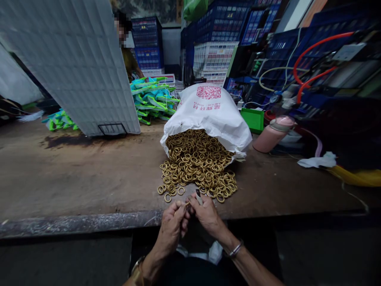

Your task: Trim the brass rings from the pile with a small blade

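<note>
Brass-coloured rings spill from the mouth of a white sack onto the wooden table. Just in front of the pile, at the table's edge, my left hand pinches a thin, ring-coloured piece, probably one ring seen edge-on. My right hand meets it at the fingertips. It is closed around a small grey tool with a dark tip, which points up towards the rings. Fingers hide most of both held objects.
Across the wooden table stand a tall pale panel and green-and-blue items. A pink bottle and green tray are right of the sack. A person is behind, near stacked crates.
</note>
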### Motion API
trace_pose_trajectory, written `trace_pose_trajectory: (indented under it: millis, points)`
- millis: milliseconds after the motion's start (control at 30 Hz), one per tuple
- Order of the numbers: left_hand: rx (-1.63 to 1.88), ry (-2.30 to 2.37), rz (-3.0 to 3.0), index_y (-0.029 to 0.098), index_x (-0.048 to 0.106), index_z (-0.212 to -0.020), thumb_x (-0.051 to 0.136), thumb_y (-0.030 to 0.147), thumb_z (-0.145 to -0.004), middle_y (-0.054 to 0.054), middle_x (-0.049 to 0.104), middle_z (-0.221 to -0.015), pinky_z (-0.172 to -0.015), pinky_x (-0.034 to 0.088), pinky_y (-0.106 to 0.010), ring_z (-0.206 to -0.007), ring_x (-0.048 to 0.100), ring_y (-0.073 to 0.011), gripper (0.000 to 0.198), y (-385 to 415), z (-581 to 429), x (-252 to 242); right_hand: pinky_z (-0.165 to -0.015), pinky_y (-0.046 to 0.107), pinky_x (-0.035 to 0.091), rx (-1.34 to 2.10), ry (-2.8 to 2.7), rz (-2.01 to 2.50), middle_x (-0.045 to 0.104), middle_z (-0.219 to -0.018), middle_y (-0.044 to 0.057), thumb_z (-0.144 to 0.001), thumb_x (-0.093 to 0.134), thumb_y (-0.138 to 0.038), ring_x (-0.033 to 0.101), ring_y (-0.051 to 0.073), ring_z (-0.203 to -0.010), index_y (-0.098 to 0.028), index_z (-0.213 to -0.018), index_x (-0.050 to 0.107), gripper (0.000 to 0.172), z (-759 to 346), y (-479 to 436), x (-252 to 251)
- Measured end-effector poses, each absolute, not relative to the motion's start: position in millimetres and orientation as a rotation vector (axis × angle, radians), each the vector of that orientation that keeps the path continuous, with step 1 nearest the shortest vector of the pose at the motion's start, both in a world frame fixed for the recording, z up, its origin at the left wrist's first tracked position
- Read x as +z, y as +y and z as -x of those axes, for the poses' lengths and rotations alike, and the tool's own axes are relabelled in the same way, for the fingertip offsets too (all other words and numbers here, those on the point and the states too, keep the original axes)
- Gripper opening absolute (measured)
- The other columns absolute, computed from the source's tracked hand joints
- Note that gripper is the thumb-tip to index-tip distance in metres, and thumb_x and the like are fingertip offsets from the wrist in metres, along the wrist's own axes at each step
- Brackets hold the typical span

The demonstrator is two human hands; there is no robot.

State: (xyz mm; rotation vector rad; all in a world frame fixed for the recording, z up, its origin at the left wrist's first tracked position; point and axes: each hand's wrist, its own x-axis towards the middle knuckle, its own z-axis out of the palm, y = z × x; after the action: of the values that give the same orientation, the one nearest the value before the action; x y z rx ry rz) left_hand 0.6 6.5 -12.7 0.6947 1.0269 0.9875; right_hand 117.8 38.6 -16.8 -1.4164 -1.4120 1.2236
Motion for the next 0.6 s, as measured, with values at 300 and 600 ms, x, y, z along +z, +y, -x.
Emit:
trace_pose_trajectory:
  millis: [300, 600]
  points:
    - [0.989, 1.052, -0.750, 0.017, 0.049, -0.067, 0.052, 0.050, -0.075, 0.008, 0.039, -0.043, -0.034, 0.020, -0.015, -0.033, 0.028, -0.0035, 0.034, 8.7, 3.0, -16.6, -0.054, 0.021, 0.034, 1.122, -1.594, 1.424, 0.050, -0.056, -0.004, -0.077, 0.047, -0.035, 0.043, 0.009, -0.055, -0.018, -0.065, 0.050, 0.021, -117.5, 36.1, -8.8]
    - [0.975, 1.009, -0.690, 0.017, 0.047, -0.066, 0.056, 0.048, -0.072, 0.009, 0.036, -0.044, -0.034, 0.018, -0.014, -0.034, 0.025, -0.0027, 0.033, 9.2, 0.0, -8.1, -0.052, 0.021, 0.032, 1.057, -1.607, 1.468, 0.045, -0.055, -0.003, -0.081, 0.037, -0.033, 0.041, 0.010, -0.053, -0.019, -0.061, 0.045, 0.025, -122.9, 37.8, -14.5]
